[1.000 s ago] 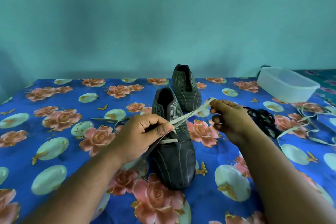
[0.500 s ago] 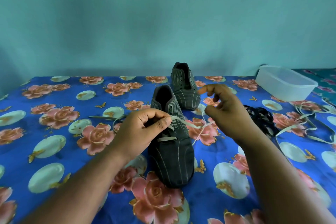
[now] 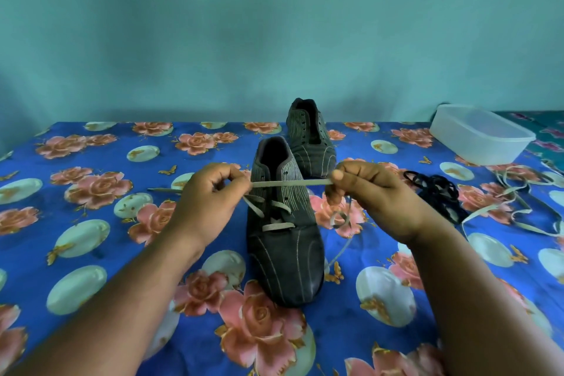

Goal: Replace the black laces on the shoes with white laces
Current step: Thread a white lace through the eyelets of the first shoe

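Lacing of the near shoe (image 3: 285,241) is under way: left hand (image 3: 207,195) and right hand (image 3: 370,192) each pinch the white lace (image 3: 291,183), held taut across the shoe; next, judged, thread an end through the next open eyelet.

A room in a home

A flowered blue cloth (image 3: 91,253) covers the surface before a plain teal wall (image 3: 274,24); a clear plastic food tub (image 3: 479,134) sits at the side.

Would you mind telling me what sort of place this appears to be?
Probably a room in a home: a table under a blue floral tablecloth against a plain teal wall, with a clear plastic food container on it.
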Tool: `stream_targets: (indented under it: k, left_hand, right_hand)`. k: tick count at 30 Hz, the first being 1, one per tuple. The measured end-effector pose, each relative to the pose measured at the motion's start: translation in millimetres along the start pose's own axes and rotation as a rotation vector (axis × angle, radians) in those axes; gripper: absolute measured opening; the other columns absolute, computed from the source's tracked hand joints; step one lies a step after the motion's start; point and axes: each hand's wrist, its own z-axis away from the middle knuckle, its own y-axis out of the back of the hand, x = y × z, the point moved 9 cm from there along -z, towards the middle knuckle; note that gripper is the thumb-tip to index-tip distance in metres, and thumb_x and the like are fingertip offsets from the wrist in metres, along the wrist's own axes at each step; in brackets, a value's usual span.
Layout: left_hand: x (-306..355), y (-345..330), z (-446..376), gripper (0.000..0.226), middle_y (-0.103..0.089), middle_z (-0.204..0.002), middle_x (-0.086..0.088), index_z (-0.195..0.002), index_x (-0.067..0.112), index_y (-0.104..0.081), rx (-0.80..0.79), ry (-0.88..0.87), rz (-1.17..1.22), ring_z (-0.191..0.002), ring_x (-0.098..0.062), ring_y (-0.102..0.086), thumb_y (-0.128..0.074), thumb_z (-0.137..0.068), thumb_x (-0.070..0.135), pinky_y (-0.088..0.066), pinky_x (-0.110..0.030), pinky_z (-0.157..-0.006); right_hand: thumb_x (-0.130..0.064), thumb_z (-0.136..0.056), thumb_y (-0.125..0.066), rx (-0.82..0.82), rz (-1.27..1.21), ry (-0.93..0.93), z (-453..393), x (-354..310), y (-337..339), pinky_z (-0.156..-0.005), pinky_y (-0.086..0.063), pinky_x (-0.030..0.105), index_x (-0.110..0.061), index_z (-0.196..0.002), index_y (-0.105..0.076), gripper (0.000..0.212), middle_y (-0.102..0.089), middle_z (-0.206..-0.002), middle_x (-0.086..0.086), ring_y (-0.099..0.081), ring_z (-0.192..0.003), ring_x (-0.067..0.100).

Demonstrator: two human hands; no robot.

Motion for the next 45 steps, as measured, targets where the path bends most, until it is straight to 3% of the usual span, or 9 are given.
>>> stream_targets:
  k: [7,10,13,17,23,28,33,39,45]
  left_hand:
    - [46,-28,21,0.044,-0.054,-0.131,0.021,-0.121,0.041,-0.067,-0.187,-0.415,-0.268,-0.132,-0.014,-0.047,-0.050,-0.093,0.069,-0.040,-0.046,-0.106]
    - [57,-38,26,0.024,-0.057,-0.114,0.018,-0.093,0.043,-0.068,-0.158,-0.524,-0.342,-0.122,-0.014,-0.051,-0.055,-0.093,0.063,-0.041,-0.053,-0.102]
    - [53,-34,22,0.014,-0.053,-0.107,0.020,-0.087,0.045,-0.059,-0.123,-0.550,-0.372,-0.114,-0.012,-0.051,-0.058,-0.092,0.059,-0.041,-0.054,-0.095]
    - [22,13,-6,0.028,-0.057,-0.105,0.013,-0.085,0.035,-0.065,0.112,-0.352,-0.484,-0.108,-0.020,-0.053,-0.054,-0.094,0.059,-0.044,-0.055,-0.091]
    - [-22,59,-22,0.023,-0.068,-0.109,0.004,-0.081,0.039,-0.065,0.233,0.011,-0.590,-0.113,-0.031,-0.060,-0.060,-0.091,0.059,-0.049,-0.048,-0.084]
    - [41,5,9,0.059,-0.049,-0.146,0.019,-0.141,0.035,-0.057,0.016,-0.409,-0.410,-0.133,0.004,-0.041,-0.039,-0.097,0.070,-0.029,-0.038,-0.117]
    - [74,-33,25,0.038,-0.059,-0.118,0.024,-0.092,0.035,-0.073,-0.142,-0.525,-0.500,-0.126,-0.009,-0.048,-0.051,-0.094,0.066,-0.039,-0.055,-0.101]
    - [57,5,-2,0.040,-0.056,-0.107,0.024,-0.079,0.036,-0.064,-0.083,-0.365,-0.627,-0.117,-0.002,-0.047,-0.044,-0.083,0.071,-0.030,-0.047,-0.102]
    - [47,6,-7,0.050,-0.067,-0.107,0.032,-0.101,0.049,-0.068,-0.281,-0.298,-0.639,-0.115,0.003,-0.057,-0.051,-0.073,0.086,-0.039,-0.055,-0.108]
  right_hand:
    - [-0.027,-0.100,-0.062,-0.054,0.012,0.011,-3,2,-29,-0.046,-0.038,0.024,-0.007,-0.080,-0.064,0.029,-0.051,-0.058,0.013,-0.048,-0.048,0.010]
    - [-0.017,-0.098,-0.061,-0.088,0.076,0.023,-6,0,-40,-0.053,-0.037,0.008,-0.013,-0.080,-0.065,0.019,-0.056,-0.056,-0.016,-0.050,-0.050,-0.001]
    - [-0.022,-0.097,-0.059,-0.082,0.025,-0.005,-6,1,-39,-0.051,-0.035,0.009,-0.009,-0.079,-0.064,0.023,-0.054,-0.055,-0.012,-0.047,-0.048,0.001]
    - [-0.036,-0.098,-0.060,0.047,-0.124,-0.015,-4,1,-17,-0.051,-0.041,0.027,-0.008,-0.076,-0.062,0.035,-0.047,-0.060,0.019,-0.045,-0.053,0.028]
    - [-0.050,-0.088,-0.073,0.138,-0.379,-0.025,-2,2,0,-0.063,-0.041,0.055,-0.010,-0.074,-0.062,0.044,-0.054,-0.064,0.011,-0.042,-0.063,0.045]
    - [-0.045,-0.093,-0.068,0.039,-0.250,-0.059,-2,3,-18,-0.045,-0.036,0.062,-0.011,-0.076,-0.064,0.038,-0.047,-0.060,0.021,-0.042,-0.053,0.043]
    - [-0.025,-0.095,-0.061,-0.041,-0.143,-0.051,-4,-3,-33,-0.045,-0.038,0.015,-0.015,-0.072,-0.068,0.026,-0.048,-0.056,0.013,-0.043,-0.054,0.029]
    - [-0.035,-0.095,-0.066,0.026,-0.187,-0.117,-3,9,-12,-0.052,-0.037,0.048,-0.009,-0.085,-0.071,0.028,-0.050,-0.062,0.026,-0.049,-0.058,0.032]
    - [-0.038,-0.090,-0.067,0.140,-0.113,-0.144,-3,15,4,-0.066,-0.042,0.050,-0.009,-0.087,-0.072,0.029,-0.061,-0.067,0.011,-0.054,-0.062,0.032]
